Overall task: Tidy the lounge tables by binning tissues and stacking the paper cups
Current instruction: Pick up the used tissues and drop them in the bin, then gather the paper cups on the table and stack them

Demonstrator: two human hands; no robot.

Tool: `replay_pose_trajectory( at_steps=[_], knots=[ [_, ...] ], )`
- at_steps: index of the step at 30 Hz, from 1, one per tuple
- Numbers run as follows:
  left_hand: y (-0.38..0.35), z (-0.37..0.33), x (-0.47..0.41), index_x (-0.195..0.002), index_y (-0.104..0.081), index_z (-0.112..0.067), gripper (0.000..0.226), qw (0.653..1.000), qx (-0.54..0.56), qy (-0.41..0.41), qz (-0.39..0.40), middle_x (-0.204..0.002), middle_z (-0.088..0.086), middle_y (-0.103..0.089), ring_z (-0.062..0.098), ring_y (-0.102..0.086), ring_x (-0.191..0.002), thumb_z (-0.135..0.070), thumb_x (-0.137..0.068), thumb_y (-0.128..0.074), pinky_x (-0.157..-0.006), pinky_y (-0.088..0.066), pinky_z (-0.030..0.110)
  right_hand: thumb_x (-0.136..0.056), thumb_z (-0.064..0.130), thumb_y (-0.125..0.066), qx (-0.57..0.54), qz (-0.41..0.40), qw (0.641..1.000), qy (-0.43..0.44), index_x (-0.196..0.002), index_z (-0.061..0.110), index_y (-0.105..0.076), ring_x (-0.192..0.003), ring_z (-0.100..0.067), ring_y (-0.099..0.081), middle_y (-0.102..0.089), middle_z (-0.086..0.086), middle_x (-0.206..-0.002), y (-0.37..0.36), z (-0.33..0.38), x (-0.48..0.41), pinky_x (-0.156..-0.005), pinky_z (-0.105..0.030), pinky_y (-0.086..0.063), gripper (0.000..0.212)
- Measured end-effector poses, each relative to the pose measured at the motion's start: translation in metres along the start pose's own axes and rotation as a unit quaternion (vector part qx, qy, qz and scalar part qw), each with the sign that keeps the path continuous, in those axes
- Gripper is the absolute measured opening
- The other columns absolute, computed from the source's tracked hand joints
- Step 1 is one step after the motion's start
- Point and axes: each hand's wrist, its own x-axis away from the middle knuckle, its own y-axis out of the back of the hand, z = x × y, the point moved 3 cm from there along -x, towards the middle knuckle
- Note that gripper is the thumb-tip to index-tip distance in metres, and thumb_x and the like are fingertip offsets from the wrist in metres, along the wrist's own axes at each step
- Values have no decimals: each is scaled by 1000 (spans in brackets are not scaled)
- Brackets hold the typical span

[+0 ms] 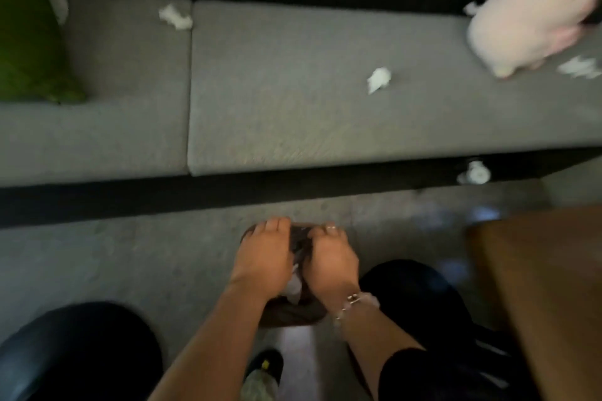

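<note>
A small brown bin (293,314) with a dark liner hangs over the floor in front of me, with white tissue (294,285) inside it. My left hand (262,257) and my right hand (332,262) lie side by side across its top, fingers hooked over the far rim, and grip it. Crumpled white tissues lie on the grey sofa (293,127): one at the cushion seam (176,17), one in the middle (379,79), one at the far right (580,67). Another tissue (474,172) lies below the sofa's front edge. The frame is blurred.
A pink plush toy (534,10) sits on the sofa's right end and a green cushion (29,29) on its left. A wooden table (547,286) edge is at the right. Black rounded seats stand at lower left (75,352) and lower right (420,296).
</note>
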Motion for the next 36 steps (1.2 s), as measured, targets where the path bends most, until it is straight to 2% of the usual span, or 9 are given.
replay_pose_trajectory(
  at_steps=[3,6,9,13,17,23,31,36],
  knots=[
    [63,-46,13,-144,-29,-17,54,998,-17,-29,-48,-145,3,-38,19,-38,-133,-18,-92,-44,-109,-32,31,-87,16,-57,19,-59,998,31,-132,11,-44,-129,-24,-36,-39,-8,-138,89,6,27,-100,-35,-41,46],
    [125,-101,26,-142,-32,-17,52,993,-17,-58,-98,-143,3,-42,21,-43,-130,-19,-91,-46,-106,-36,32,-87,6,-55,29,-140,989,32,-129,7,-46,-129,-26,-35,-39,-10,-139,177,-7,65,-99,-37,-40,43],
    [168,-167,42,-143,-31,-16,52,989,15,-92,-114,-145,5,-40,22,-40,-132,-18,-93,-47,-107,-35,34,-87,7,-53,37,-208,978,-2,-129,6,-47,-128,-27,-37,-41,-11,-138,250,-43,110,-100,-35,-37,42],
    [170,-260,69,-141,-32,-13,50,979,-3,-185,-86,-145,9,-37,25,-37,-133,-20,-93,-46,-107,-33,33,-86,11,-52,34,-266,959,-92,-127,10,-50,-124,-28,-40,-45,-10,-132,301,-110,179,-97,-36,-38,41],
    [137,-334,97,-139,-34,-12,51,955,-42,-292,-40,-142,7,-41,23,-40,-131,-21,-91,-48,-106,-37,34,-84,6,-52,32,-287,938,-193,-119,6,-54,-120,-32,-45,-50,-12,-127,310,-173,248,-90,-39,-42,35],
    [87,-384,111,-140,-33,-13,69,932,-80,-354,10,-139,5,-40,23,-39,-131,-35,-82,-63,-105,-37,33,-87,9,-50,7,-261,907,-331,-119,8,-51,-122,-30,-43,-48,-12,-130,277,-240,325,-96,-37,-39,32],
    [51,-403,96,-143,-28,-11,94,950,-75,-302,35,-141,11,-34,30,-45,-126,-38,-68,-78,-103,-39,37,-91,11,-44,-11,-237,887,-397,-125,12,-49,-126,-25,-41,-46,-7,-135,238,-286,377,-100,-34,-37,34],
    [30,-409,92,-142,-29,-11,92,963,-64,-258,39,-135,13,-36,36,-51,-119,-31,-68,-79,-98,-44,42,-91,13,-48,-6,-235,893,-385,-131,11,-44,-129,-25,-38,-41,-9,-140,233,-313,389,-104,-34,-35,40]
  ],
)
